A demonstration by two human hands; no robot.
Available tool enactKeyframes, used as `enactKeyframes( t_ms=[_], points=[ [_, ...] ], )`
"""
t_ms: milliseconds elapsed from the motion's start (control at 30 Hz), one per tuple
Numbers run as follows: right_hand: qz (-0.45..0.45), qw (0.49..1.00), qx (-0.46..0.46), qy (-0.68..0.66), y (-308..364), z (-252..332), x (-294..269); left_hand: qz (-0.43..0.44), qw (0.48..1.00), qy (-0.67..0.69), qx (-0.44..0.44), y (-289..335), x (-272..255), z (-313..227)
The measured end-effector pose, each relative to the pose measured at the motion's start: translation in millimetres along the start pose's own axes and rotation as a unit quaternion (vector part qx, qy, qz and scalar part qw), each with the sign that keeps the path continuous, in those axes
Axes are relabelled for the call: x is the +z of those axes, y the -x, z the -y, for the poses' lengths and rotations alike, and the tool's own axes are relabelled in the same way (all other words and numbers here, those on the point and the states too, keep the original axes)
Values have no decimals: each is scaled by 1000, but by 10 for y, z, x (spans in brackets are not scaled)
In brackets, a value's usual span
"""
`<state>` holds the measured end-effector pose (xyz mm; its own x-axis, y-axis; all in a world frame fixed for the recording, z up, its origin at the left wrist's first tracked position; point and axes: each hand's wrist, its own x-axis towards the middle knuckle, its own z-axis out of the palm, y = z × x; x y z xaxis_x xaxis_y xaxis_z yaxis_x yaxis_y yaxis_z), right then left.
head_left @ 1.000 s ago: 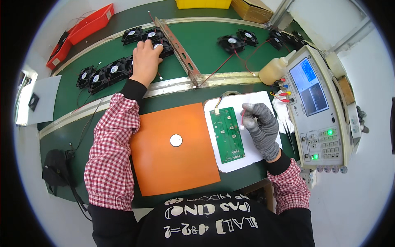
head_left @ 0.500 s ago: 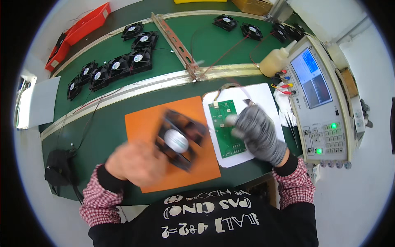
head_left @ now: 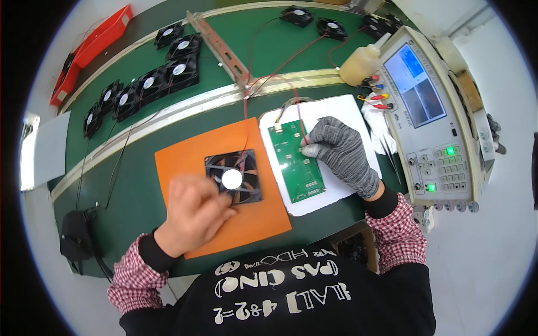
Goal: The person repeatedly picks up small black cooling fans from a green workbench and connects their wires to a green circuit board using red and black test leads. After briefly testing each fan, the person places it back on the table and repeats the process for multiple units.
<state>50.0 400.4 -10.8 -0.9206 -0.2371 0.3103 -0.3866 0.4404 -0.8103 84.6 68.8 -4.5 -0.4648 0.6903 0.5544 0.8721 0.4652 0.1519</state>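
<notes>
A square black fan with a white round label lies on an orange mat. My bare left hand is at the fan's lower left edge, its fingers bent and smeared by motion; whether they grip the frame cannot be told. To the right, a green circuit board rests on a white pad. My right hand, in a grey knit glove, pinches a thin red wire at the board's right edge. The wire's tip is hidden by the fingers.
More black fans stand on the green bench behind a pale rail, on both sides of a slotted metal bar. At right are a bench instrument with a lit screen, a yellowish bottle and tweezers. Red bins sit far left.
The fan, held up and blurred before, now lies flat on the orange mat. My right hand has come down to the board's edge, with the red wire now plainly seen. The whole view has shifted slightly.
</notes>
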Motion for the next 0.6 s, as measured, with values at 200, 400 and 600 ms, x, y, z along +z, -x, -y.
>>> enactKeyframes(
  t_ms=[200, 400, 600],
  points=[
    [6, 999, -44, 22, 34, -57, 48, 38, 974, 152, -166, -300, 59, 94],
    [7, 986, -132, 98, 11, -53, 2, 88, 975, 108, -176, -288, 148, 58],
    [10, 982, -168, 91, 0, -65, -12, 71, 978, 100, -170, -321, 139, 17]
  ],
)
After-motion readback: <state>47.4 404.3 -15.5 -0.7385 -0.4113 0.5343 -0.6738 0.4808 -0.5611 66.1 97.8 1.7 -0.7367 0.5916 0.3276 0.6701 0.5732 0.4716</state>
